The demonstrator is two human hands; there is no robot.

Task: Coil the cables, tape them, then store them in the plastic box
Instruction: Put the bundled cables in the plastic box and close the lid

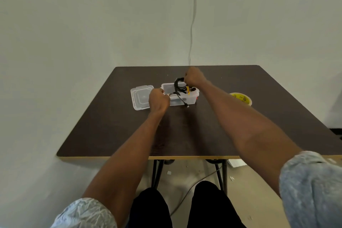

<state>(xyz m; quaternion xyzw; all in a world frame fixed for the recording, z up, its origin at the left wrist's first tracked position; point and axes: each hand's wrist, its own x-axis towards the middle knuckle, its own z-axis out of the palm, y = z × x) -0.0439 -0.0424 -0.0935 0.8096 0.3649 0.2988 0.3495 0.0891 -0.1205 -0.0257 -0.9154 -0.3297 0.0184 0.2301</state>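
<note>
A clear plastic box (192, 98) stands near the middle of the dark table (185, 131). My right hand (194, 76) grips a bundle of black cables (178, 85) and holds it just above the box. Coloured plugs hang at the bundle's lower right. My left hand (158, 100) sits at the box's left end, its fingers curled on a cable end (172, 94) that trails over the rim. A loose black cable with a plug (185, 103) hangs down the box's front wall.
The box's clear lid (138, 98) lies flat to the left of the box. A yellow roll of tape (241, 98) sits on the table to the right. A thin cord (192, 24) hangs down the wall behind the table.
</note>
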